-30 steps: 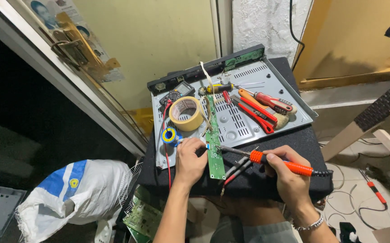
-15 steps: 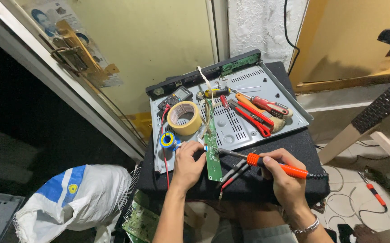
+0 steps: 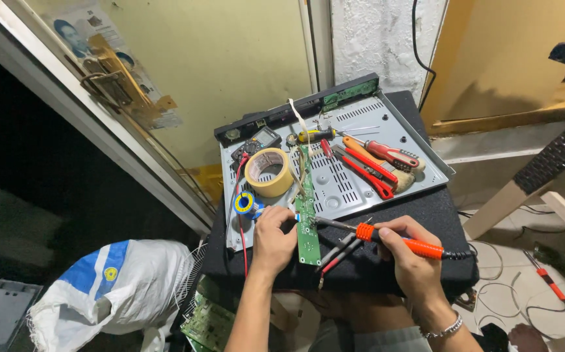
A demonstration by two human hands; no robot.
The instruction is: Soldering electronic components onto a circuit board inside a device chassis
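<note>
tape roll (image 3: 268,171) left | pliers (image 3: 360,171) right | both on metal tray (image 3: 425,160)

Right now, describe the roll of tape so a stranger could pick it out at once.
Find the grey perforated metal chassis lying open on the black box. Near its left edge, just above the left hand, lies the tape roll, flat on its side. It is a wide beige ring, far larger than the small blue solder spool beside it.
</note>
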